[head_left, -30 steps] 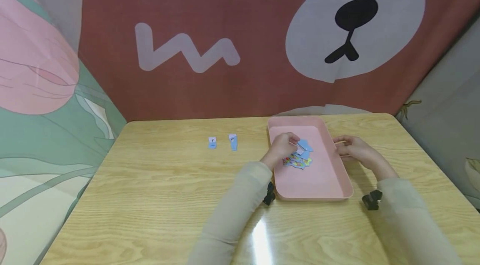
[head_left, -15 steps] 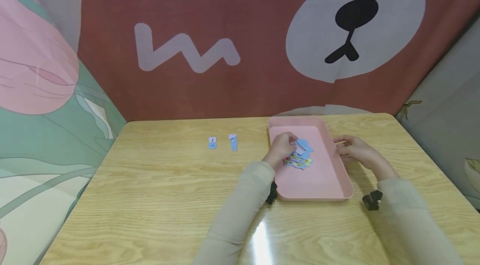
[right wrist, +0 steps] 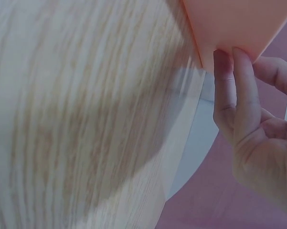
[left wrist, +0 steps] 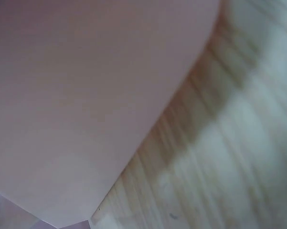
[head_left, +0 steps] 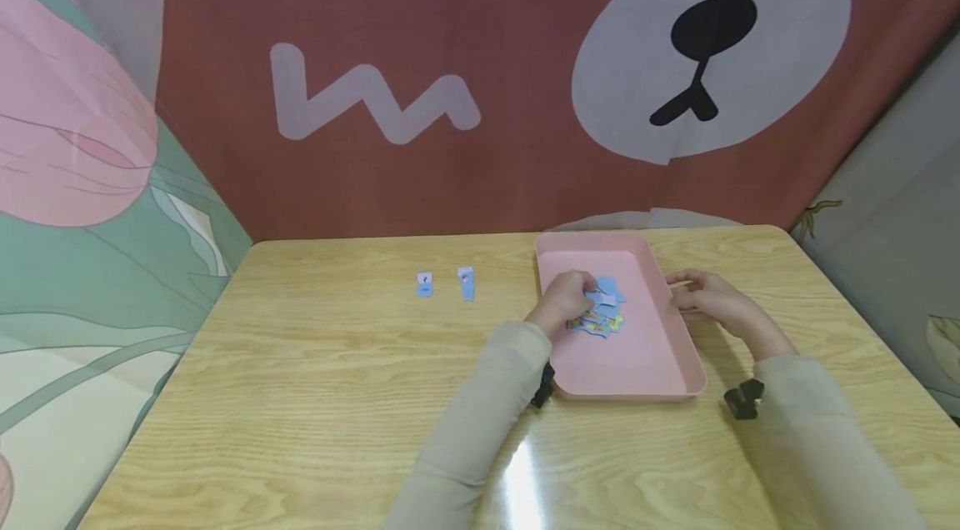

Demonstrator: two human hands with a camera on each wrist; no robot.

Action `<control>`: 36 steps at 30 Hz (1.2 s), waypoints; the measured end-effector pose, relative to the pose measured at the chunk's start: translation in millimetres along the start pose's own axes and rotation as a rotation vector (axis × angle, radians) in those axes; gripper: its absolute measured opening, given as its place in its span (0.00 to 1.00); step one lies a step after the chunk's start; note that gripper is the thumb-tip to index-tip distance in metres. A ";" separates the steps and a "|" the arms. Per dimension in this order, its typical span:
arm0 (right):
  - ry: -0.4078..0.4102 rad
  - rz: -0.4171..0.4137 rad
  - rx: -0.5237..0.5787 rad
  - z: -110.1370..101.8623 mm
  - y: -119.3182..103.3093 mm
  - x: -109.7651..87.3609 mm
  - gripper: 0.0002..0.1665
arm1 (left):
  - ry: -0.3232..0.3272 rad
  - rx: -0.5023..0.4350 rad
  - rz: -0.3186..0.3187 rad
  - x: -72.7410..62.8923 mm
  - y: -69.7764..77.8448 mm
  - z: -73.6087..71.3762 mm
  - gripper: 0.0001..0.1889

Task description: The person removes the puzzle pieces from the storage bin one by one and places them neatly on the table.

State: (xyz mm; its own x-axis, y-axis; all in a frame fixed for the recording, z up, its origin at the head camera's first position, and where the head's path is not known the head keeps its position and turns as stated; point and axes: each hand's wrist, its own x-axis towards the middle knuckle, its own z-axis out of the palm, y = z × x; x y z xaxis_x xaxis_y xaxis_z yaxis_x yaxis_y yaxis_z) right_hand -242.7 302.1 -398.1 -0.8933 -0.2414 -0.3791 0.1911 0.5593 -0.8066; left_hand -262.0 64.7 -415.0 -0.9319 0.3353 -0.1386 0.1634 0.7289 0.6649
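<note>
In the head view, my left hand [head_left: 564, 300] reaches over the left side of a pink tray [head_left: 637, 372]. Its thumb and fingers pinch a small whitish puzzle piece [head_left: 606, 300] above a heap of blue and multicoloured puzzle pieces [head_left: 597, 325] in the tray. My right hand [head_left: 712, 301] is at the tray's right side. The right wrist view shows its extended fingers [right wrist: 246, 90] touching the outside of the tray wall [right wrist: 241, 24]. The left wrist view holds mostly the tray's blurred outer wall [left wrist: 86, 105]; the left hand's fingers are hidden there.
Two small blue-and-white groups of pieces, a shorter one [head_left: 424, 284] and a longer one [head_left: 467, 283], lie left of the tray on the wooden table [head_left: 300, 397]. Behind the table's far edge hangs a reddish-brown cloth [head_left: 375, 188] with a bear's face.
The whitish piece at my left fingertips has turned and shifted slightly right, while the left hand has lowered a little. My right hand stays at the tray's side.
</note>
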 end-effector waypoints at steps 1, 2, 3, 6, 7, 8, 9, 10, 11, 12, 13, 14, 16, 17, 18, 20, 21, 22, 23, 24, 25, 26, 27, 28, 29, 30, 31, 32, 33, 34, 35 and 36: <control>-0.001 -0.002 0.001 0.0 -0.1 0.1 0.36 | 0.000 0.008 0.007 -0.1 -0.3 -0.2 0.16; -0.002 -0.004 0.004 0.1 -0.2 0.3 0.36 | 0.003 0.016 0.013 0.0 -0.5 -0.2 0.15; -0.004 -0.007 0.005 0.3 -0.2 0.5 0.36 | 0.006 0.022 0.018 0.0 -0.8 -0.1 0.15; -0.004 -0.011 0.006 0.8 -1.0 0.8 0.36 | 0.020 0.029 0.033 0.0 -1.3 -0.2 0.15; -0.004 -0.011 0.004 1.0 -1.2 0.9 0.36 | 0.026 0.031 0.039 0.0 -1.5 -0.2 0.15; -0.004 -0.009 0.001 1.3 -1.5 1.1 0.36 | 0.029 0.026 0.041 -0.1 -1.7 -0.1 0.15; -0.003 -0.008 -0.001 1.5 -1.8 1.3 0.36 | 0.032 0.022 0.042 -0.1 -2.0 -0.2 0.15; -0.002 -0.006 -0.003 1.7 -2.0 1.4 0.36 | 0.035 0.018 0.047 -0.2 -2.1 -0.2 0.15; -0.001 -0.004 -0.004 1.9 -2.1 1.6 0.36 | 0.038 0.016 0.050 -0.2 -2.2 -0.2 0.14; -0.001 -0.004 -0.006 2.1 -2.0 1.9 0.36 | 0.041 0.012 0.051 -0.2 -2.2 -0.2 0.14; -0.001 -0.003 -0.006 2.3 -2.0 2.0 0.36 | 0.041 0.005 0.055 -0.4 -2.2 -0.4 0.13; 0.000 -0.003 -0.005 2.6 -1.9 2.2 0.36 | 0.040 -0.001 0.058 -0.4 -2.1 -0.5 0.13; -0.002 -0.003 -0.002 3.1 -1.5 2.5 0.36 | 0.033 -0.009 0.065 -0.9 -1.9 -0.9 0.12; -0.005 -0.005 -0.001 3.2 -1.1 2.7 0.36 | 0.030 -0.013 0.066 -1.2 -1.8 -1.0 0.12; -0.007 -0.006 0.000 3.2 -0.7 2.7 0.35 | 0.026 -0.016 0.068 -1.4 -1.5 -1.3 0.12; -0.011 -0.004 0.003 3.3 -0.1 2.6 0.35 | 0.018 -0.016 0.071 -2.3 -0.8 -1.8 0.12; -0.012 -0.004 0.002 3.0 0.4 2.5 0.35 | 0.015 -0.015 0.073 -2.8 -0.4 -2.1 0.13; -0.012 -0.005 -0.002 2.5 1.0 2.4 0.35 | 0.015 -0.012 0.079 -3.3 0.3 -2.8 0.13; -0.012 -0.005 -0.001 2.2 1.3 2.1 0.35 | 0.016 -0.011 0.084 -3.7 1.1 -3.6 0.13; -0.011 -0.004 -0.002 1.8 1.6 1.9 0.35 | 0.018 -0.016 0.090 -4.3 2.0 -4.8 0.13; -0.011 -0.003 -0.001 1.4 1.8 1.8 0.35 | 0.020 -0.024 0.097 -5.1 2.9 -6.3 0.13; -0.011 -0.004 -0.004 0.9 2.2 1.7 0.35 | 0.022 -0.034 0.106 -5.9 4.0 -8.1 0.13; -0.011 -0.005 -0.005 0.4 2.5 1.6 0.35 | 0.026 -0.044 0.113 -6.6 4.8 -10.1 0.13; -0.012 -0.005 -0.007 0.0 2.7 1.7 0.35 | 0.029 -0.058 0.119 -7.6 5.5 -12.6 0.13; -0.015 -0.004 -0.007 -0.1 2.6 1.6 0.35 | 0.029 -0.075 0.123 -8.5 5.7 -15.0 0.13; -0.016 -0.002 -0.011 -0.5 2.6 1.7 0.35 | 0.029 -0.092 0.126 -9.4 5.8 -17.4 0.13; -0.018 -0.001 -0.017 -0.7 2.4 1.8 0.35 | 0.027 -0.104 0.129 -10.2 5.4 -19.9 0.13; -0.018 -0.001 -0.023 -0.9 2.0 1.8 0.36 | 0.027 -0.118 0.133 -10.6 4.7 -22.4 0.13; -0.018 -0.002 -0.028 -1.1 1.5 1.9 0.36 | 0.024 -0.135 0.134 -11.3 3.8 -25.0 0.13; -0.016 -0.003 -0.033 -1.3 0.7 2.0 0.36 | 0.022 -0.154 0.134 -11.8 2.7 -27.7 0.13; -0.014 -0.004 -0.037 -1.3 -0.1 2.1 0.36 | 0.023 -0.167 0.134 -12.0 1.5 -30.5 0.14; -0.012 -0.006 -0.042 -1.2 -0.9 2.3 0.36 | 0.026 -0.185 0.132 -12.5 0.2 -33.3 0.14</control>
State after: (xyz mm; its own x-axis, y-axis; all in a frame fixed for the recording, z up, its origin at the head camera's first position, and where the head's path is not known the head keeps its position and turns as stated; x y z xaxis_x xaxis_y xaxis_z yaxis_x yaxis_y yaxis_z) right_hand -245.4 302.0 -397.7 -0.8894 -0.2545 -0.3798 0.1682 0.5903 -0.7895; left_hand -261.1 40.7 -388.8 -0.9147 0.4034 -0.0244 0.2242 0.5567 0.7999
